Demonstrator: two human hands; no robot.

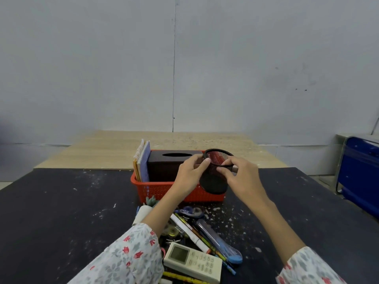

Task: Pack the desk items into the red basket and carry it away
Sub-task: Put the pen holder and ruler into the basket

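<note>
A: Head view status?

B: Both my hands are on the black wire-mesh pen cup [215, 173]. My left hand [189, 177] has fingers curled on its left rim, my right hand [241, 177] pinches the near right rim. The cup is tilted with its mouth facing away from me, at the right end of the red perforated plastic basket [164, 189]; can't tell if it's resting on it.

A: Basket location and contents?

B: It sits on the dark speckled tabletop [61, 212], mid-scene. Inside: spiral notebooks [141, 160] standing upright at the left end, and a dark brown tissue box with an oval slot [168, 165] just right of them.

A: Still loose on the desk?

B: A pile near me, between my forearms: white remote control with a small screen [192, 261], white marker [189, 232], blue-tipped transparent pen case [221, 240], correction tape dispenser [190, 211], pencils [184, 279], small potted succulent in a white pot [146, 210] just near of the basket.

A: Surroundings?

B: Light wooden board [123, 152] beyond the basket. Blue object [361, 171] at the far right.
</note>
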